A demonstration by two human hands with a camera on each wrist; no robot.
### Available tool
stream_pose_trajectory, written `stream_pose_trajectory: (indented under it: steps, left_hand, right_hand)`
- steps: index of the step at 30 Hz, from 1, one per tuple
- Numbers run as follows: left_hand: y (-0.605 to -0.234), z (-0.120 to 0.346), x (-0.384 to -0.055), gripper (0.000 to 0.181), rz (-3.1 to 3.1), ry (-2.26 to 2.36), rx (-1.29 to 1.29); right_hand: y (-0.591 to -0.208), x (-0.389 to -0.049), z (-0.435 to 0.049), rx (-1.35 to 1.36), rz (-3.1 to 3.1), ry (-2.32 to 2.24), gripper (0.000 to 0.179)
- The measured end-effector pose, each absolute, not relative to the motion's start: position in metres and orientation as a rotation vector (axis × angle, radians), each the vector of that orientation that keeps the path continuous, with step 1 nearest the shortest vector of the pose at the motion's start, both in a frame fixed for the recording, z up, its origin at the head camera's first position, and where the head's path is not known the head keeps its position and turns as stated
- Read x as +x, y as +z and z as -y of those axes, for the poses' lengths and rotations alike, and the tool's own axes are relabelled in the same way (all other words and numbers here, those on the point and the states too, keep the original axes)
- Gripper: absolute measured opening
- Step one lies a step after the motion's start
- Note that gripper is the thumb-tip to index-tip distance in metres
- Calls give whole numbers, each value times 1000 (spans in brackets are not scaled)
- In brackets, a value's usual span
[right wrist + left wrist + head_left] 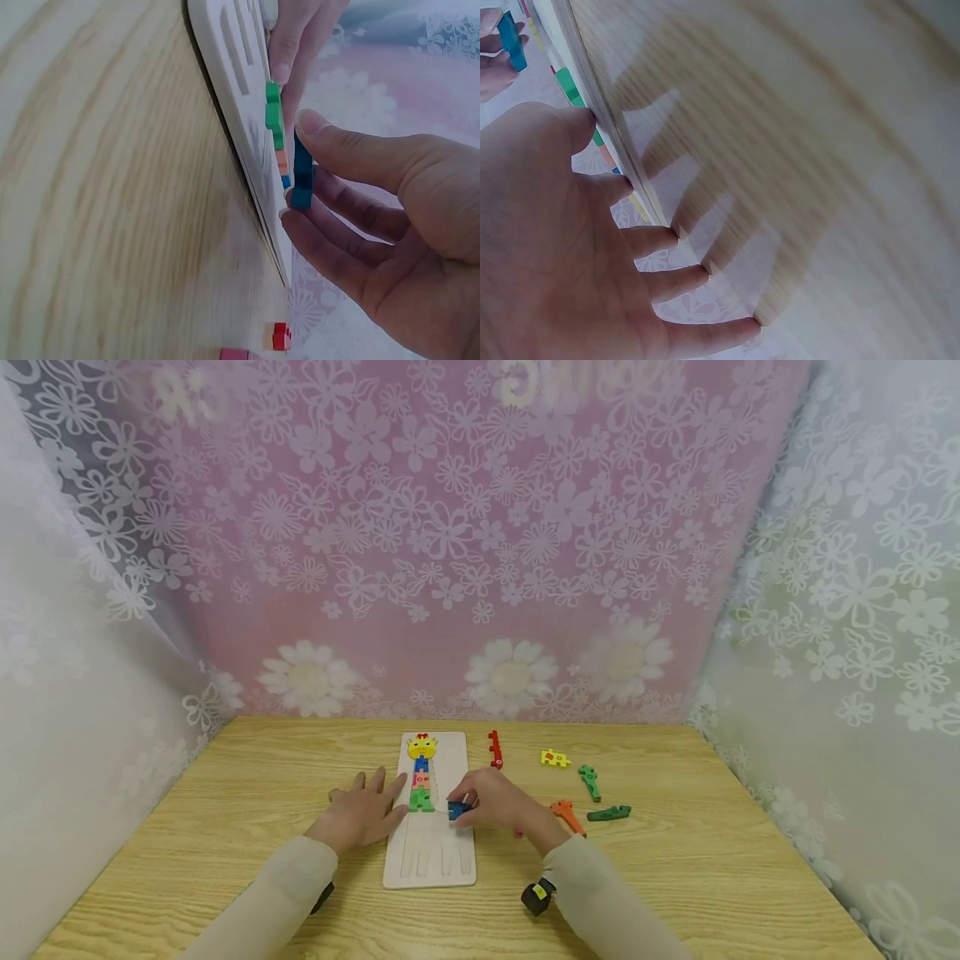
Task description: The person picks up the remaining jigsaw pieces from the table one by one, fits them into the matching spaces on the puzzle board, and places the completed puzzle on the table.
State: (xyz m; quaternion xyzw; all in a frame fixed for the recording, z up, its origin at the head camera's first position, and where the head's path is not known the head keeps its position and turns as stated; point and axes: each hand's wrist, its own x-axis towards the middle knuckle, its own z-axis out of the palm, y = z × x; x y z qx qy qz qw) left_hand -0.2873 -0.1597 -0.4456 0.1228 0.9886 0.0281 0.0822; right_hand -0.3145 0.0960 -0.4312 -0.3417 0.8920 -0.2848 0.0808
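A pale wooden puzzle board (pixel 431 860) lies on the table with a yellow giraffe head (pixel 422 747) set in near its far end. Below the head runs a neck of blue, orange-pink and green pieces, the green piece (pixel 422 801) lowest. My right hand (pixel 495 799) pinches a blue puzzle piece (pixel 302 176) between thumb and fingers, above the board's right side. My left hand (pixel 362 812) lies spread at the board's left edge, thumb and index finger touching it, the other fingertips on the table in the left wrist view.
Right of the board lie a red piece (pixel 495 750), a yellow piece (pixel 555 759), two green pieces, one upper (pixel 589 782) and one lower (pixel 609 813), and an orange piece (pixel 568 817). A pink piece (pixel 518 833) is mostly hidden by the right arm. Flowered curtains (pixel 480 568) enclose the table.
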Motion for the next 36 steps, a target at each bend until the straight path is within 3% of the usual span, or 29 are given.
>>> stream_pose_trajectory:
  steps: [36]
  left_hand:
    - [-442,159,-284,62,-2957,93,373]
  right_hand:
    - [-440,-314,-72,-1008,-2725,-698,33]
